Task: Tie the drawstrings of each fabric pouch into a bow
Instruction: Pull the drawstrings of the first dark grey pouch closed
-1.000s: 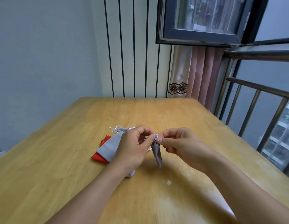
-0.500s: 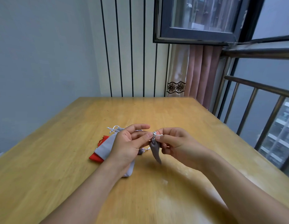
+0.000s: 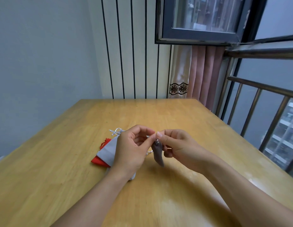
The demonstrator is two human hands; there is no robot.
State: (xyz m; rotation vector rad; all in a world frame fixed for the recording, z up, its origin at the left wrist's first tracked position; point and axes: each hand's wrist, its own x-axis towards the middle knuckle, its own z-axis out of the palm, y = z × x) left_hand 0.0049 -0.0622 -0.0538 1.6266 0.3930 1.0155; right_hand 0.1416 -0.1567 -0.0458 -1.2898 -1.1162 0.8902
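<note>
Hands meet in front of me above the desk (image 3: 60, 169), and I see the left hand (image 3: 132, 149) and the right hand (image 3: 178, 145) almost touching at the fingertips. Each hand is closed in a fine pinch, thumb against forefinger, on the white drawstrings (image 3: 149, 136) of a small dark grey pouch (image 3: 157, 153). That pouch hangs just below the two pinches, between the hands, its lower tip clear of the desk as far as I can judge. A loose end of cord trails beside the left thumb. Behind and under the left hand lies a light grey pouch (image 3: 108, 151) flat on the desk, its white cords (image 3: 116, 132) beyond the knuckles, and a red pouch (image 3: 98, 160) partly beneath it, further left.
</note>
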